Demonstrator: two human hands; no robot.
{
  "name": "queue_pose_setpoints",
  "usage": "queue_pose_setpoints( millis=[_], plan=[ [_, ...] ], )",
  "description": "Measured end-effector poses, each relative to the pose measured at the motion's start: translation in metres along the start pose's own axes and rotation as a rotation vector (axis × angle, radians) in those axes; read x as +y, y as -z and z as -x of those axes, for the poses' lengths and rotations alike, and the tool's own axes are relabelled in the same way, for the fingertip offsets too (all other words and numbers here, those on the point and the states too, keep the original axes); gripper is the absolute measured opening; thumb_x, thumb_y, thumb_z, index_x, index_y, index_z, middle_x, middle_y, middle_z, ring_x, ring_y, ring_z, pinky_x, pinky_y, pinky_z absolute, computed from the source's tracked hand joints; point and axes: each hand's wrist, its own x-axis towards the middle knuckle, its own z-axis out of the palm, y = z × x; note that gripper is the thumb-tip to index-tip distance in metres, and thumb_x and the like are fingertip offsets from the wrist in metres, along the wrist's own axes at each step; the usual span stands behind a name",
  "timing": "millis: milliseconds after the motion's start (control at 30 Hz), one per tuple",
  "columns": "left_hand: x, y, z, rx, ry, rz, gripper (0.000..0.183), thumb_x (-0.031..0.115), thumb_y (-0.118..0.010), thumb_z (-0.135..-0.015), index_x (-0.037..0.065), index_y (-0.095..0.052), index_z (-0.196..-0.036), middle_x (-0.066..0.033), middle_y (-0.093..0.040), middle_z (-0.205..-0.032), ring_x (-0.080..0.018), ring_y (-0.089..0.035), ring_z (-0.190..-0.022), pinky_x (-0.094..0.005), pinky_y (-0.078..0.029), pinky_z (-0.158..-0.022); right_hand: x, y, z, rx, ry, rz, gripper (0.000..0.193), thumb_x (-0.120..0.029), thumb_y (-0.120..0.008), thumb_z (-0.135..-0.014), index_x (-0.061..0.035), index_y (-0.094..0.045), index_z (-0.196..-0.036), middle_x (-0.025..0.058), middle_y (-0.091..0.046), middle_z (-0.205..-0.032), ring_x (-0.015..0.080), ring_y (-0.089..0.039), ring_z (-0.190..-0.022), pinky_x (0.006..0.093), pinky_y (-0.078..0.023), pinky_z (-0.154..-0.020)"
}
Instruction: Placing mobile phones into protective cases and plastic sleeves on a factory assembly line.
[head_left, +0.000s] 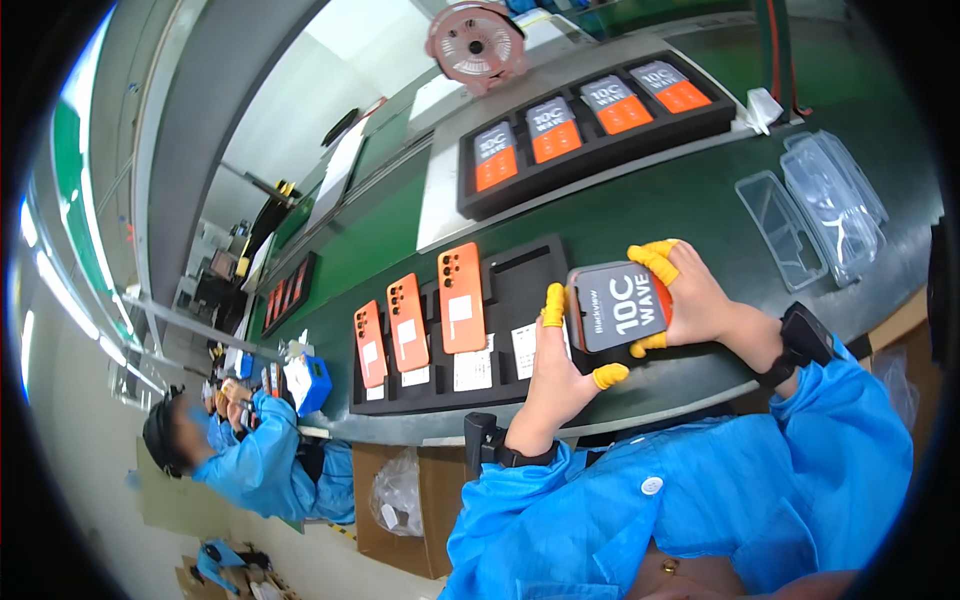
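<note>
One phone [622, 308] with a grey-and-orange front is gripped by the right hand [700, 300] above the tabletop [690, 190], near its front edge, thumb and fingers closed on opposite sides. The left hand [555, 385] is held partly open, thumb and index finger spread; whether the phone's left end is touched cannot be told. Three orange phones [408, 320] are carried in the near tray [440, 398]. A green strip is left between it and the far tray [600, 171]; transparent cases [825, 205] are grouped toward the right edge.
</note>
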Motion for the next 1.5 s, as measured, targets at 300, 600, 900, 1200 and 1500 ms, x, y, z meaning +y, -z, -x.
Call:
queue_pose_setpoints(
  millis=[300,600,900,1200,1500],
  plan=[
    [0.021,-0.011,-0.006,-0.005,0.236,-0.02,0.032,0.013,-0.063,-0.075,-0.002,-0.046,-0.097,-0.0088,-0.059,-0.083,-0.0142,-0.056,-0.076,-0.0253,-0.043,-0.068,-0.002,-0.007,0.012,0.168,-0.063,0.071,0.089,-0.041,-0.077,-0.044,-0.0033,-0.04,-0.115,0.0134,-0.043,-0.105,0.03,-0.041,-0.099,0.0414,-0.03,-0.088],
    [0.016,-0.021,-0.005,0.236,0.198,0.034,0.022,0.008,-0.062,-0.074,-0.003,-0.05,-0.088,-0.0102,-0.061,-0.079,-0.01,-0.055,-0.072,-0.0238,-0.043,-0.064,0.0,0.02,-0.006,-0.167,-0.019,0.059,0.102,-0.049,-0.076,-0.04,-0.0003,-0.035,-0.12,0.0163,-0.046,-0.104,0.0314,-0.043,-0.097,0.0389,-0.032,-0.088],
    [0.025,-0.013,-0.006,0.229,0.184,-0.291,0.019,0.005,-0.061,-0.073,-0.003,-0.051,-0.087,-0.0108,-0.06,-0.075,-0.0126,-0.056,-0.071,-0.0228,-0.043,-0.066,0.025,0.014,-0.034,-0.221,-0.024,-0.115,0.041,-0.031,-0.074,-0.054,-0.0006,-0.059,-0.077,0.0103,-0.055,-0.072,0.0256,-0.054,-0.067,0.0315,-0.044,-0.059],
    [-0.002,-0.003,-0.006,0.041,0.158,0.302,0.049,0.016,-0.065,-0.071,-0.002,-0.042,-0.11,-0.0147,-0.053,-0.102,-0.0208,-0.049,-0.099,-0.0302,-0.037,-0.084,0.017,-0.003,-0.012,-0.109,-0.179,-0.537,0.032,-0.023,-0.073,-0.061,-0.0006,-0.058,-0.079,0.0046,-0.057,-0.073,0.015,-0.055,-0.068,0.0263,-0.044,-0.064],
    [-0.015,-0.056,0.009,-0.147,0.279,-0.054,0.03,0.017,-0.059,-0.073,-0.002,-0.051,-0.095,-0.0209,-0.058,-0.071,-0.0371,-0.056,-0.071,-0.0393,-0.045,-0.063,0.013,-0.03,0.005,0.064,-0.552,-1.095,0.036,-0.025,-0.069,-0.07,-0.0003,-0.056,-0.092,0.0022,-0.059,-0.084,0.0072,-0.052,-0.078,0.0229,-0.044,-0.071]
  ],
)
